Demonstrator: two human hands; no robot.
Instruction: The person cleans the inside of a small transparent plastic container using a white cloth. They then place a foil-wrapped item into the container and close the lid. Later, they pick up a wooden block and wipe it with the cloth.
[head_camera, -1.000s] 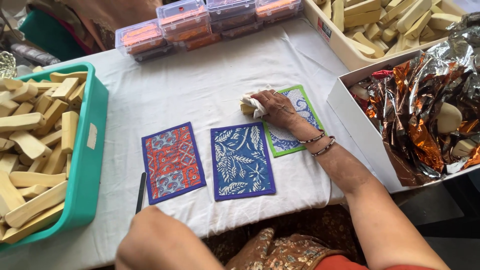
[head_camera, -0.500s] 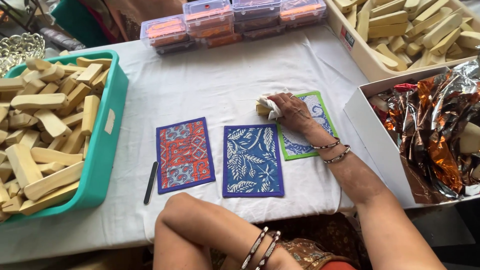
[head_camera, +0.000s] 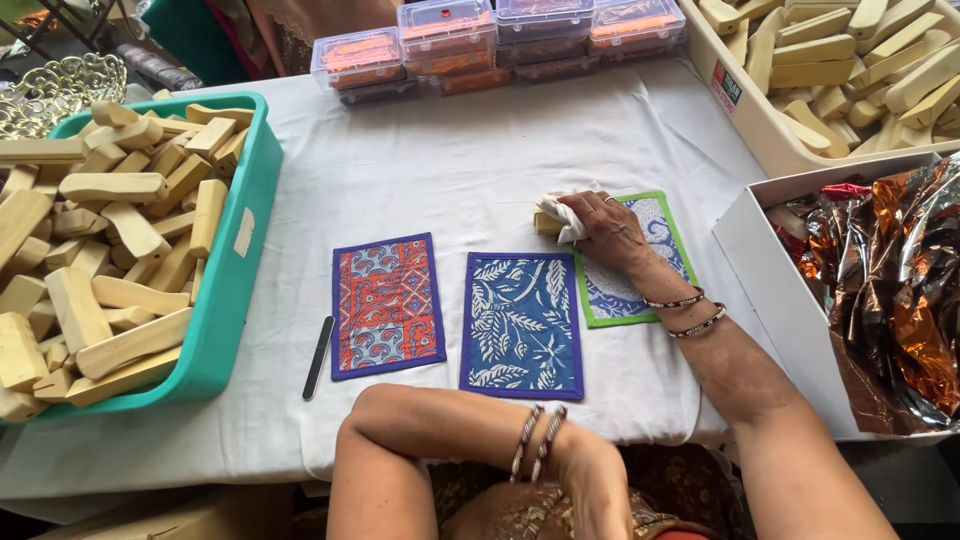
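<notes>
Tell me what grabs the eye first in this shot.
Three patterned mats lie mid-table: red, blue, green-edged. The right hand presses a white cloth and a small wooden block at the green-edged mat's left edge. A teal bin heaped with wooden blocks fills the left side.

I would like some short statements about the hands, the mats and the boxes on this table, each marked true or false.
1. The right hand holds a white cloth. True.
2. Three patterned mats lie on the table. True.
3. The green-edged mat lies on the left. False: it is on the right, under the right hand.
4. The teal bin holds foil wrappers. False: it holds wooden blocks.
5. A dark nail file lies beside the red mat. True.
</notes>
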